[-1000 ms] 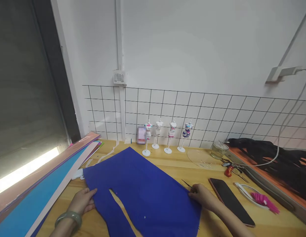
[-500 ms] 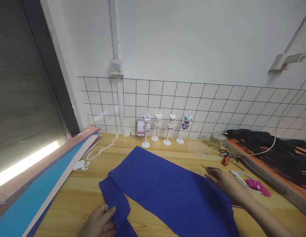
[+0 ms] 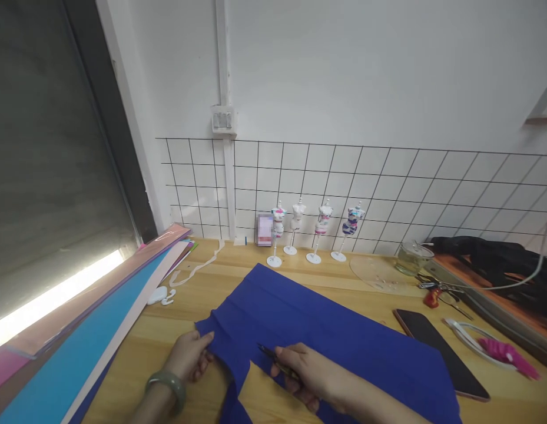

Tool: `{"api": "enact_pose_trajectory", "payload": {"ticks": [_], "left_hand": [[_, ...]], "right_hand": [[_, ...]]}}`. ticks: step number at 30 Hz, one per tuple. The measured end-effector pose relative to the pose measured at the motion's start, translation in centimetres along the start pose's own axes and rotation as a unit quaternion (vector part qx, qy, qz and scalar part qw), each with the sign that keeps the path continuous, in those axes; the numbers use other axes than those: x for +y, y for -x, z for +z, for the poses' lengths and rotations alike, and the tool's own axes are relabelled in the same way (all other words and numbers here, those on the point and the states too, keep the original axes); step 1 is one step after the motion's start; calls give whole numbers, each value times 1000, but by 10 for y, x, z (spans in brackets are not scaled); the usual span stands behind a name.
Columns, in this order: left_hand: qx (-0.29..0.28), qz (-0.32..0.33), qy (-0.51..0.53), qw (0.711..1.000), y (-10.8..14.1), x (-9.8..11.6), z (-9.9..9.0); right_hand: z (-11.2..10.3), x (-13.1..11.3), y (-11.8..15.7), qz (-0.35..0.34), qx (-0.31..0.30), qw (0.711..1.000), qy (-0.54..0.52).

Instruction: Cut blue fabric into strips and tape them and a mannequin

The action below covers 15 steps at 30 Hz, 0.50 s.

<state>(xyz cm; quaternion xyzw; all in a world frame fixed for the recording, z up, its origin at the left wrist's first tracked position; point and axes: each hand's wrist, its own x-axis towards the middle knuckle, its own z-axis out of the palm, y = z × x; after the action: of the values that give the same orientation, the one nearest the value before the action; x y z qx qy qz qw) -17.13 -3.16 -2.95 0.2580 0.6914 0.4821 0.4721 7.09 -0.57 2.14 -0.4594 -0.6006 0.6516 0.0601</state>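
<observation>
A large piece of dark blue cloth [image 3: 344, 330] lies over the table, with a narrow strip hanging toward me at its left end. My left hand [image 3: 189, 356], a bangle at its wrist, pinches the cloth's left edge between thumb and fingers. Closed around small dark snips [image 3: 285, 370], my right hand [image 3: 306, 374] rests low over the cloth near the gap beside the strip. The snips' pointed tips aim left toward my left hand; whether they touch the cloth I cannot tell.
Several small white mannequins [image 3: 318, 229] stand at the back by a propped phone-like screen [image 3: 265, 229]. Coloured sheets [image 3: 92, 324] lean at left. On the right are a dark phone [image 3: 441, 353], a glass jar [image 3: 413, 259], tools [image 3: 432, 297] and a pink-and-white band [image 3: 498, 347].
My right hand has come left from the cloth's far right edge, bringing the snips and uncovering the phone. My left hand has moved up to the cloth's left corner. The view has shifted left.
</observation>
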Motion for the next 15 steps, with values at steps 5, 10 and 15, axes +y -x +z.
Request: {"api": "enact_pose_trajectory", "payload": {"ticks": [5, 10, 15], "left_hand": [[-5, 38, -18, 999, 2, -16, -2], [-18, 55, -18, 998, 3, -22, -10], [-54, 59, -26, 996, -3, -25, -17]], "right_hand": [[10, -6, -29, 21, -7, 999, 27], [20, -7, -47, 53, -5, 997, 57], [27, -8, -62, 70, -4, 994, 79]]}}
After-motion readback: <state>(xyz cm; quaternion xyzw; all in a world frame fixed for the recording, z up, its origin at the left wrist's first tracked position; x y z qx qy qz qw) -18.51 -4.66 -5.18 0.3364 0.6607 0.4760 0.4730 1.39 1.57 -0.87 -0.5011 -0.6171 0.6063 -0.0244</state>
